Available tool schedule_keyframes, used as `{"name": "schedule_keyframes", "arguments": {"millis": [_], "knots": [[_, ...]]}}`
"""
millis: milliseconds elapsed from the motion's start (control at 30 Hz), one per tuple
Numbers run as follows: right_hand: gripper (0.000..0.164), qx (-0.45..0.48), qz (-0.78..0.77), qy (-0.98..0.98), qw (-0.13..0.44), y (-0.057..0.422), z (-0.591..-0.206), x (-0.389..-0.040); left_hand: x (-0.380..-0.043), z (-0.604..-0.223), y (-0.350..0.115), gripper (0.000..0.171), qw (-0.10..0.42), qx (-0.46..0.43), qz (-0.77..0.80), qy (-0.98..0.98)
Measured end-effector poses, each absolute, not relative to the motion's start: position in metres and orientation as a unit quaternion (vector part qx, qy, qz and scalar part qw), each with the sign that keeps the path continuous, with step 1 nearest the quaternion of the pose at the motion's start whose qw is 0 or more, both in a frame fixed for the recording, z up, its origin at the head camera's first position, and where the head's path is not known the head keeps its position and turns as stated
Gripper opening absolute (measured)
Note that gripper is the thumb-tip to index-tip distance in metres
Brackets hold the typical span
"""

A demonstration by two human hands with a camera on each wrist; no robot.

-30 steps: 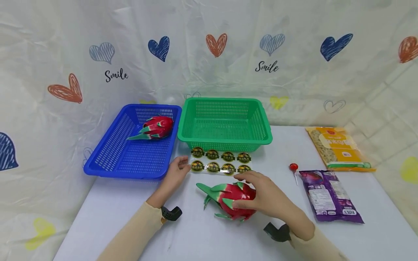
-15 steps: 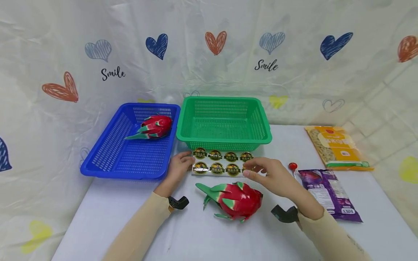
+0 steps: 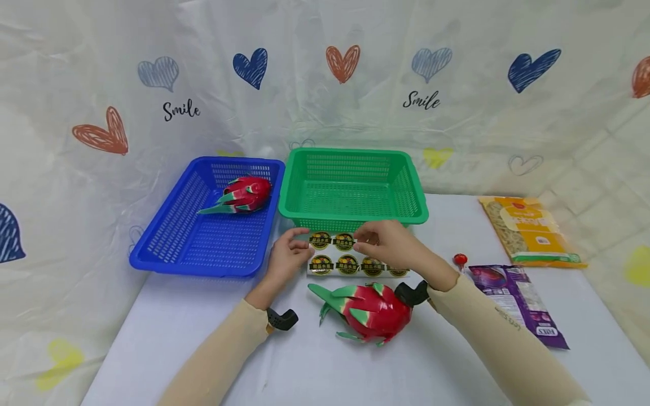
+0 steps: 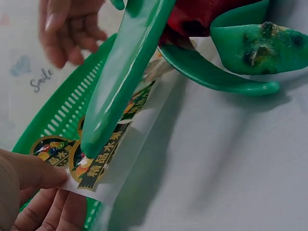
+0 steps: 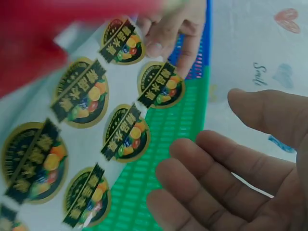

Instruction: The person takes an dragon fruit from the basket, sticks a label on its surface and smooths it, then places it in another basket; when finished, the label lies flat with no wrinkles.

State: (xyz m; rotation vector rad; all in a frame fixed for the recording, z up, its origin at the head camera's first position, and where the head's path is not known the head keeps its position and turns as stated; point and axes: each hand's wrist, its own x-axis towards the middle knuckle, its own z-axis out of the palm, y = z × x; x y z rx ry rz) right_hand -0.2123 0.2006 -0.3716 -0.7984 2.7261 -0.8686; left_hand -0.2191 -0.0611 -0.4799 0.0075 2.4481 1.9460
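"What does the left hand (image 3: 288, 257) hold?"

"Its thumb and fingers (image 4: 67, 207) pinch the sheet (image 3: 335, 254), mid-frame."

"The right hand (image 3: 391, 242)?"

"Loosely curved, thumb apart, gripping nothing, over the sheet's right part."

"And around?"

"Dragon fruit (image 3: 378, 313) lower centre, green basket (image 3: 350, 218) just above the sheet."

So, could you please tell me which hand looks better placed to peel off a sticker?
Probably the right hand: it holds nothing, and its open fingers are close to the sticker sheet. The left hand pinches the sheet's end, so it seems better placed to steady it.
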Motion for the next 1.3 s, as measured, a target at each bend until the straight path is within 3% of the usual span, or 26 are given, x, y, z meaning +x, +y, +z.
{"name": "schedule_keyframes", "arguments": {"millis": [500, 667, 967, 1300], "knots": [[0.034, -0.288, -0.242, 0.915, 0.147, 0.17, -0.364, -0.244, -0.219, -0.47, -0.051, 0.03, -0.02, 0.043, 0.572, 0.819], [0.031, -0.273, -0.236, 0.922, 0.137, 0.162, -0.367, -0.249, -0.217, -0.464, -0.049, 0.028, -0.011, 0.048, 0.563, 0.825], [0.007, -0.294, -0.251, 0.917, 0.095, 0.159, -0.374, -0.251, -0.214, -0.458, -0.046, 0.024, -0.011, 0.058, 0.568, 0.821], [0.013, -0.274, -0.285, 0.914, 0.091, 0.165, -0.372, -0.251, -0.216, -0.463, -0.05, 0.023, -0.032, 0.06, 0.551, 0.832]]}}
